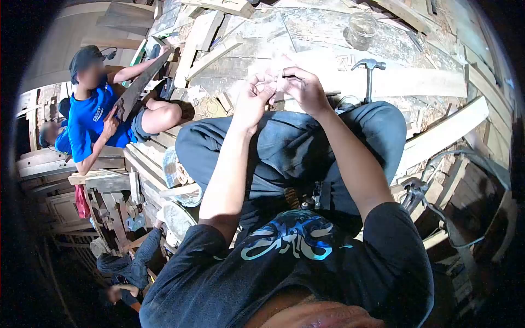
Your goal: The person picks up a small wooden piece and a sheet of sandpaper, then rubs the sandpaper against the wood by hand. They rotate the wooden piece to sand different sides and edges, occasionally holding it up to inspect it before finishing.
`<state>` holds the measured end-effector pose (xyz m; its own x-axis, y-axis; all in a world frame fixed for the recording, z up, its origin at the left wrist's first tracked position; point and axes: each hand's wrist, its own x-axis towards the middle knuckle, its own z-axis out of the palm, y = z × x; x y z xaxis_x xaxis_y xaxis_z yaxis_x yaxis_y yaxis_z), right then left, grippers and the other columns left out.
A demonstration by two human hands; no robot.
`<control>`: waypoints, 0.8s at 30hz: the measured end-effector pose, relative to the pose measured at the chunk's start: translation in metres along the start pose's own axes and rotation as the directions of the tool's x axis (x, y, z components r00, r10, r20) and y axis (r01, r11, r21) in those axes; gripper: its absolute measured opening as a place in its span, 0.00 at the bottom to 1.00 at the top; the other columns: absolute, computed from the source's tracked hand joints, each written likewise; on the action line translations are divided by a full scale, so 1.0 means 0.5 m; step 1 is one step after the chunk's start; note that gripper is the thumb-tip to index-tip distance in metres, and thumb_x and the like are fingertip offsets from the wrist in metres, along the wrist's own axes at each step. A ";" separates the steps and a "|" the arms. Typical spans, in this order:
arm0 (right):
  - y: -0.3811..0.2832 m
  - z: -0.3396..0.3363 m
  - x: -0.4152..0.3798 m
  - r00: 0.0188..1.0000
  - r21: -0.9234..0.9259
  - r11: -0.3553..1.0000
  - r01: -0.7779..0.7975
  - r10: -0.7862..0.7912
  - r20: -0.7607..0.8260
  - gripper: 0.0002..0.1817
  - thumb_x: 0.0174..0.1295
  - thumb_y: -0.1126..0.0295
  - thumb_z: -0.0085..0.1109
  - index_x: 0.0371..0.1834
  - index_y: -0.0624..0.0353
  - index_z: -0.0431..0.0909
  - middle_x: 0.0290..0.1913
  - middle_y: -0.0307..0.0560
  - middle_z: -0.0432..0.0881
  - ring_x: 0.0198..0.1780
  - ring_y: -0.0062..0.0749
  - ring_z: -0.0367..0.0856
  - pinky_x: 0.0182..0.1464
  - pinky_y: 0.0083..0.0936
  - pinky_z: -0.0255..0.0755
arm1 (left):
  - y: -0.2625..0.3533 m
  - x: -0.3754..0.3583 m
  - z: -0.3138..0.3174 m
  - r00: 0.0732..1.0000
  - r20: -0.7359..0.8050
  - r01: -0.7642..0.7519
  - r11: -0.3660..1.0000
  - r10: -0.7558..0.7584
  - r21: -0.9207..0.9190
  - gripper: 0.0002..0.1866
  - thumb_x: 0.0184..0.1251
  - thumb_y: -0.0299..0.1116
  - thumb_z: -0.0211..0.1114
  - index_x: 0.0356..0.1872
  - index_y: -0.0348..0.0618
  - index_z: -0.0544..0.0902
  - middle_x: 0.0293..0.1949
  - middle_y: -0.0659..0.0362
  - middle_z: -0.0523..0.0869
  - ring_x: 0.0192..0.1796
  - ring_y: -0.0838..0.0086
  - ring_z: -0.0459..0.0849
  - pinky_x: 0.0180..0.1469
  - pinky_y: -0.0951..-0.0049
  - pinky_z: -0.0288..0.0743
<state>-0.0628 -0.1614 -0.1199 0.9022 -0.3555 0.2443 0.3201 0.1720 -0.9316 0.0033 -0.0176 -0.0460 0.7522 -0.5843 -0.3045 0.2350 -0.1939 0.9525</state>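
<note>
Both of my hands are raised close together above my crossed legs. My left hand (256,97) has its fingers pinched together, holding a pale, thin thing (280,82) that is washed out by the bright light. My right hand (307,92) has its fingers curled at the other side of that pale thing, with something small and dark at the fingertips. What exactly lies between the fingers is too bright and small to name. A hammer (369,76) lies to the right of my right hand, its head pointing away from me.
A clear jar (361,30) stands beyond the hammer. Long boards (443,134) lie at the right, near a cable and a metal tool (414,188). At the left a person in blue (93,109) holds a saw (139,90). Wood offcuts (213,57) lie ahead.
</note>
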 end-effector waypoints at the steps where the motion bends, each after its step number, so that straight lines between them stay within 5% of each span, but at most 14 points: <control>1: -0.006 -0.001 -0.001 1.000 -0.035 0.999 0.012 -0.012 -0.005 0.11 0.64 0.74 0.61 0.44 0.71 0.81 0.46 0.50 0.82 0.50 0.31 0.82 0.54 0.24 0.76 | -0.002 -0.004 0.001 0.999 -0.028 -0.021 0.994 0.024 0.108 0.11 0.72 0.23 0.60 0.53 0.36 0.78 0.32 0.63 0.83 0.30 0.82 0.74 0.35 0.81 0.68; 4: -0.006 0.002 -0.002 0.997 0.145 0.987 -0.073 0.076 -0.013 0.10 0.64 0.73 0.61 0.42 0.70 0.81 0.45 0.48 0.82 0.49 0.30 0.82 0.52 0.23 0.76 | 0.000 -0.007 0.012 0.995 -0.049 -0.084 0.989 0.090 0.118 0.10 0.71 0.24 0.62 0.51 0.37 0.80 0.32 0.64 0.84 0.31 0.83 0.76 0.37 0.82 0.69; 7: 0.017 -0.004 0.001 0.998 0.065 0.997 -0.048 0.050 -0.033 0.09 0.65 0.73 0.60 0.42 0.69 0.81 0.43 0.45 0.83 0.47 0.27 0.81 0.50 0.22 0.75 | 0.003 -0.010 0.008 0.994 -0.041 -0.095 0.976 0.105 0.195 0.08 0.69 0.25 0.65 0.46 0.36 0.83 0.36 0.63 0.86 0.36 0.84 0.79 0.40 0.82 0.71; 10: 0.007 -0.007 0.000 0.991 0.338 0.936 -0.100 0.125 -0.053 0.10 0.65 0.74 0.60 0.47 0.67 0.79 0.40 0.41 0.83 0.42 0.20 0.79 0.47 0.18 0.74 | -0.006 -0.007 0.012 0.992 -0.052 -0.097 0.961 0.115 0.260 0.08 0.68 0.25 0.66 0.44 0.33 0.86 0.37 0.63 0.87 0.39 0.82 0.81 0.44 0.79 0.74; 13: 0.017 -0.020 0.005 0.950 0.416 0.894 -0.165 0.258 -0.176 0.09 0.65 0.75 0.58 0.46 0.66 0.79 0.39 0.40 0.82 0.40 0.21 0.80 0.46 0.18 0.74 | -0.028 0.008 -0.012 0.989 -0.012 -0.121 0.858 0.147 0.498 0.07 0.67 0.25 0.65 0.43 0.33 0.86 0.36 0.61 0.88 0.38 0.81 0.82 0.44 0.78 0.75; 14: 0.018 -0.022 0.010 0.946 0.363 0.925 -0.111 0.210 -0.245 0.09 0.64 0.74 0.57 0.45 0.66 0.79 0.41 0.42 0.83 0.39 0.23 0.80 0.45 0.17 0.74 | -0.030 0.016 -0.018 0.989 -0.061 -0.084 0.839 0.138 0.538 0.07 0.67 0.24 0.65 0.42 0.34 0.86 0.35 0.61 0.88 0.38 0.81 0.82 0.43 0.78 0.75; 16: 0.025 -0.030 0.012 0.960 -0.120 0.991 -0.059 0.023 -0.280 0.10 0.64 0.74 0.57 0.45 0.65 0.79 0.42 0.45 0.83 0.39 0.26 0.82 0.46 0.18 0.75 | -0.034 0.044 -0.031 0.978 -0.164 -0.001 0.796 0.127 0.606 0.07 0.66 0.24 0.65 0.41 0.34 0.87 0.34 0.61 0.88 0.37 0.80 0.83 0.42 0.78 0.76; 17: 0.030 -0.031 0.016 0.963 -0.359 0.933 -0.025 -0.074 -0.260 0.10 0.64 0.74 0.57 0.46 0.65 0.79 0.42 0.47 0.83 0.39 0.27 0.82 0.47 0.19 0.75 | -0.056 0.073 -0.046 0.966 -0.233 0.043 0.815 0.114 0.578 0.07 0.64 0.26 0.66 0.40 0.36 0.87 0.31 0.59 0.88 0.34 0.80 0.83 0.40 0.77 0.76; 18: 0.049 -0.018 0.016 0.961 -0.427 0.903 0.042 -0.154 -0.231 0.11 0.56 0.76 0.58 0.42 0.65 0.81 0.43 0.53 0.83 0.42 0.44 0.83 0.50 0.29 0.77 | -0.059 0.095 -0.045 0.949 -0.247 0.025 0.736 0.194 0.677 0.08 0.62 0.27 0.67 0.40 0.36 0.87 0.30 0.56 0.89 0.33 0.76 0.85 0.39 0.74 0.77; 21: 0.070 0.013 0.006 0.958 -0.744 0.645 0.176 -0.288 -0.023 0.14 0.54 0.75 0.61 0.45 0.63 0.82 0.50 0.55 0.81 0.53 0.50 0.81 0.58 0.37 0.75 | -0.096 0.148 -0.023 0.830 -0.310 -0.014 0.573 0.464 0.819 0.09 0.56 0.29 0.69 0.38 0.39 0.88 0.31 0.46 0.88 0.34 0.59 0.88 0.41 0.66 0.79; 22: 0.089 0.021 0.002 0.969 -0.787 0.589 0.185 -0.242 0.047 0.21 0.53 0.72 0.63 0.53 0.61 0.80 0.59 0.56 0.77 0.64 0.49 0.73 0.67 0.40 0.67 | -0.104 0.157 -0.014 0.845 -0.319 0.015 0.578 0.429 0.816 0.09 0.54 0.26 0.67 0.36 0.39 0.88 0.32 0.42 0.87 0.38 0.49 0.87 0.43 0.60 0.80; 24: 0.121 0.018 -0.020 0.981 -0.862 0.468 0.194 -0.096 0.169 0.29 0.56 0.67 0.63 0.64 0.58 0.72 0.69 0.56 0.69 0.71 0.50 0.64 0.75 0.41 0.56 | -0.168 0.183 -0.013 0.824 -0.296 0.022 0.495 0.483 0.869 0.09 0.56 0.26 0.64 0.37 0.38 0.88 0.35 0.41 0.85 0.40 0.46 0.85 0.46 0.56 0.79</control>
<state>-0.0499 -0.1391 -0.1764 0.9030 -0.2103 0.3748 0.0758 -0.7805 -0.6205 0.0563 -0.0497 -0.1539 0.9157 -0.3417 0.2115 -0.4017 -0.7934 0.4574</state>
